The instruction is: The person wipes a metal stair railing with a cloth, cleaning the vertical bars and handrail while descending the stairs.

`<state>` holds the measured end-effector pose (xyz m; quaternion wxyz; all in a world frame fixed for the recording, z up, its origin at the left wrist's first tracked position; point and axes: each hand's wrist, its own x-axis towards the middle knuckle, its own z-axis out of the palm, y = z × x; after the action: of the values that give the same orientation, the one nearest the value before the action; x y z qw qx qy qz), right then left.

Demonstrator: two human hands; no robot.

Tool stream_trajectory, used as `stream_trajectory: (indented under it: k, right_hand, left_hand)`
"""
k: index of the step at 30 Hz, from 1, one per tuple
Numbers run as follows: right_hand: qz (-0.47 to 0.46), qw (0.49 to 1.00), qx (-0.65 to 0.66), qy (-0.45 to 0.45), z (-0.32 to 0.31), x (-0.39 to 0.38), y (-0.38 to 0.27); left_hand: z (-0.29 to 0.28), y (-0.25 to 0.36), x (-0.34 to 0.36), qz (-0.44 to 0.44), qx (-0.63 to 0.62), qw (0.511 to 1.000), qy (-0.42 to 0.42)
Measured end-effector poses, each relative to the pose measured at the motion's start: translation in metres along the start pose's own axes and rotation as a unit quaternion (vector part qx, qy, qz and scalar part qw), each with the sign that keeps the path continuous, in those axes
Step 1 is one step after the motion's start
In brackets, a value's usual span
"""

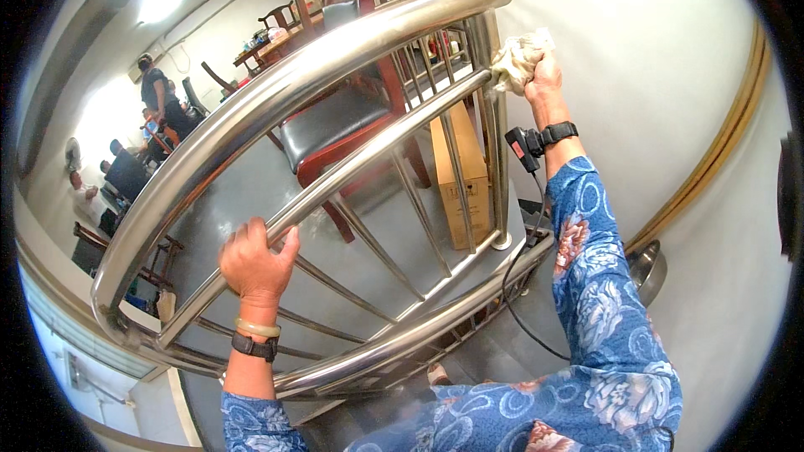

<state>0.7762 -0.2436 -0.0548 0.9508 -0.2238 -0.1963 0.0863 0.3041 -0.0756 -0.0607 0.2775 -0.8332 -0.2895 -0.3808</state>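
Observation:
A shiny metal stair railing (pixel 335 42) with a thick top rail and thinner bars crosses the view in front of me. My left hand (pixel 255 259) is closed around its middle rail (pixel 368 149), at the lower left. Up at the right, my right hand (pixel 544 75) grips a crumpled off-white cloth (pixel 517 59). The cloth is against or close beside the upright end post (pixel 491 117); whether it touches cannot be made out. Both wrists wear dark straps, and from the right one's small device (pixel 526 146) a black cable (pixel 512 280) hangs down.
Behind the railing stand a red wooden chair (pixel 339 130) with a black seat and a cardboard box (pixel 461 184). A white wall (pixel 636 59) rises on the right, with a metal bowl (pixel 647 272) near it. Several people, one standing person (pixel 157 96) among them, are far left.

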Motion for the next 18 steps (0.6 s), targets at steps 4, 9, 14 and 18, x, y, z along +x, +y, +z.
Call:
stream_trajectory:
  k: [4,9,14,18]
  right_hand:
    - [-0.084,0.987,-0.136,0.026,0.002,-0.005,-0.012]
    - [-0.078,0.995,-0.003,-0.055,0.011,0.003,-0.031]
    - [-0.062,0.991,-0.095,-0.066,0.058,-0.008,0.005]
    - [-0.235,0.853,-0.451,-0.115,0.044,-0.007,0.024]
  left_hand:
    - [0.0,-0.001,0.0,0.011,0.001,1.0,0.017]
    - [0.0,0.001,0.0,0.005,0.013,1.0,0.018]
    - [-0.003,0.003,0.001,0.002,0.004,1.0,0.01]
    - [-0.005,0.003,0.001,-0.005,0.004,1.0,0.014]
